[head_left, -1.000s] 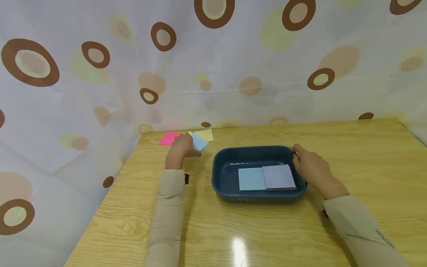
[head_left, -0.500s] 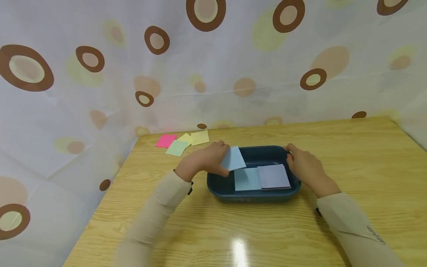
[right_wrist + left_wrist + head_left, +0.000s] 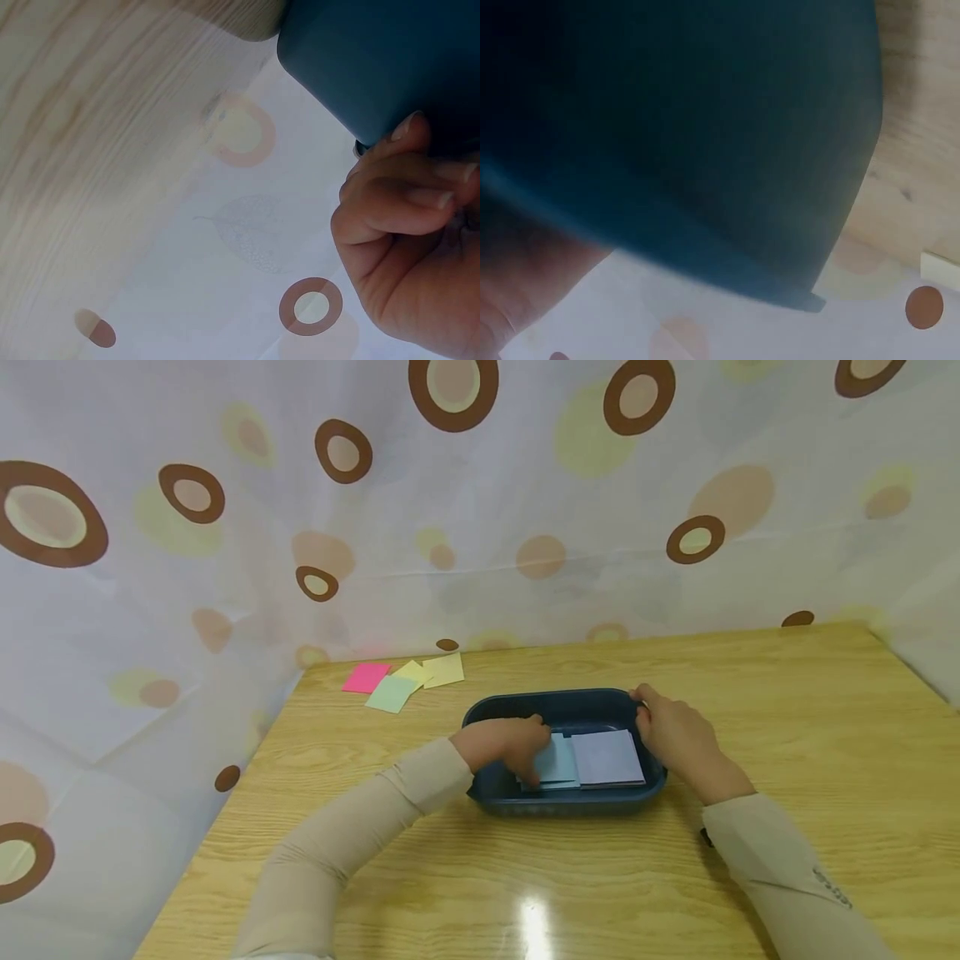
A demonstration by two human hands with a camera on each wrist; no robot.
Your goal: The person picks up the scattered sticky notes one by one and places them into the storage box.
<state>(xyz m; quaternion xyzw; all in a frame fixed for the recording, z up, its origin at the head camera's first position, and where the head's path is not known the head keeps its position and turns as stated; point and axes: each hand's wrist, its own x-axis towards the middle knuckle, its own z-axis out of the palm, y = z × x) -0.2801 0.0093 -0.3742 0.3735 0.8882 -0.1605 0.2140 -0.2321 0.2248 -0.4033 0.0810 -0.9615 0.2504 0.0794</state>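
Note:
A dark blue rectangular tub [image 3: 562, 807] stands on the table. Inside it, my left hand [image 3: 510, 745] holds a light blue sticky note pad [image 3: 557, 758] by its left side, thumb near and fingers far. This pad overlaps another light blue pad [image 3: 562, 787] lying beneath. To the right is a lilac sticky note pad [image 3: 609, 758] on the tub's floor. My right hand [image 3: 684, 743] grips the tub's right rim, fingers curled under it in the right wrist view. The tub's outer wall [image 3: 757, 150] fills most of the left wrist view and hides my left fingers.
At the table's back left lie a pink note [image 3: 366, 677], a pale green note [image 3: 391, 693] and two yellow notes [image 3: 444, 670], partly overlapping. Behind the wooden table [image 3: 465, 885] hangs a patterned curtain [image 3: 480, 527].
My left hand took the light blue pad from the back-left notes, carried it right and lowered it into the tub over the other blue pad. My right hand stays on the rim.

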